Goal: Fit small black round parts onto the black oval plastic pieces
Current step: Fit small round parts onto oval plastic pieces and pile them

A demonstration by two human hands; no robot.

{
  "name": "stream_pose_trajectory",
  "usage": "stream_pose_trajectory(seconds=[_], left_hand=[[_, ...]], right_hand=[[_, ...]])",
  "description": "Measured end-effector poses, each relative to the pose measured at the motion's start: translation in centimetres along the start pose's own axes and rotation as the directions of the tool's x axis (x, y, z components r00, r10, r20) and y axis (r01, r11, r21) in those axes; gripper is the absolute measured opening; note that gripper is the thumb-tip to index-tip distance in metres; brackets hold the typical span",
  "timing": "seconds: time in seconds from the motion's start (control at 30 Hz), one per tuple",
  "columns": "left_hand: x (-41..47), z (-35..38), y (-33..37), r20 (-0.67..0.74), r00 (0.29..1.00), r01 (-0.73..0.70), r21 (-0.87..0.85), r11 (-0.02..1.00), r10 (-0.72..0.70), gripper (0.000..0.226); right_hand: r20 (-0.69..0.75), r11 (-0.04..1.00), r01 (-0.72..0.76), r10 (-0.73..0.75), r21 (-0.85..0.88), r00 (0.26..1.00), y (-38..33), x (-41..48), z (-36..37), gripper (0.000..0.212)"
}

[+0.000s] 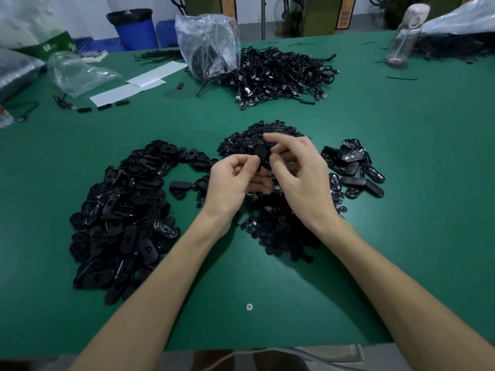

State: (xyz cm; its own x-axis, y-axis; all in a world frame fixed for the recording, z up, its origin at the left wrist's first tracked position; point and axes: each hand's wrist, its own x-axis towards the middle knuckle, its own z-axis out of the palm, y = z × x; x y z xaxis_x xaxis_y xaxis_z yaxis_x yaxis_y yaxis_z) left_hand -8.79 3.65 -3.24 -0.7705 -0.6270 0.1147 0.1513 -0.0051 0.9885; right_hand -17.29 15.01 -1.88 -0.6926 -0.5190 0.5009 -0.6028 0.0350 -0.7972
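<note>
Holding black oval piece above green bench: left hand, thumb and curled fingers pinching its lower end. Right hand just beside piece, fingers curled toward its upper end; contents of that grip cannot be told. Pile of small round parts directly beneath both hands. Large oval-piece heap at left, smaller oval-piece group at right. Cable heap at far side, clear plastic bag against it.

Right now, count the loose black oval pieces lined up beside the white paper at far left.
3 oval pieces in a row on the green table, just in front of the white paper: left end, middle, right end. None seems hidden there.
</note>
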Motion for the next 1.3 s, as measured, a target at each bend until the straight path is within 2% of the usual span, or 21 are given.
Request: stream_pose_trajectory(seconds=[0.2, 0.57, 0.7, 1.0, 1.3], left_hand=[[-0.3, 0.5, -0.2, 0.078, 0.996, 0.027, 0.069, 0.997, -0.032, 0.015], [-0.4, 0.3, 0.3, 0.081, 0.995, 0.045, 0.068, 0.997, -0.05, 0.012], [-0.3, 0.3, 0.4, 0.077, 0.994, 0.07, 0.064, 0.996, -0.074, 0.02], [-0.2, 0.1, 0.4, 0.066, 0.993, 0.096, 0.086, 0.992, -0.102, 0.013], [-0.2, 0.8, 0.7, 0.039, 0.997, 0.063, 0.124, 0.99, -0.068, 0.012]], right_hand=[[0.014, 0.993, -0.121, 0.121, -0.014, 0.993, 0.6, 0.7, -0.8, 0.012], [0.023, 0.978, -0.188, 0.187, 0.084, 0.982, 1.1, 0.7, -0.7, 0.009], [0.023, 0.978, -0.189, 0.188, 0.083, 0.982, 1.1, 0.6, -0.7, 0.007], [0.039, 0.982, -0.183, 0.181, 0.047, 0.983, 0.8, 0.4, -0.4, 0.006], [0.008, 0.992, -0.04, 0.041, -0.124, 0.999, 0.3, -0.1, 0.2, 0.007]])
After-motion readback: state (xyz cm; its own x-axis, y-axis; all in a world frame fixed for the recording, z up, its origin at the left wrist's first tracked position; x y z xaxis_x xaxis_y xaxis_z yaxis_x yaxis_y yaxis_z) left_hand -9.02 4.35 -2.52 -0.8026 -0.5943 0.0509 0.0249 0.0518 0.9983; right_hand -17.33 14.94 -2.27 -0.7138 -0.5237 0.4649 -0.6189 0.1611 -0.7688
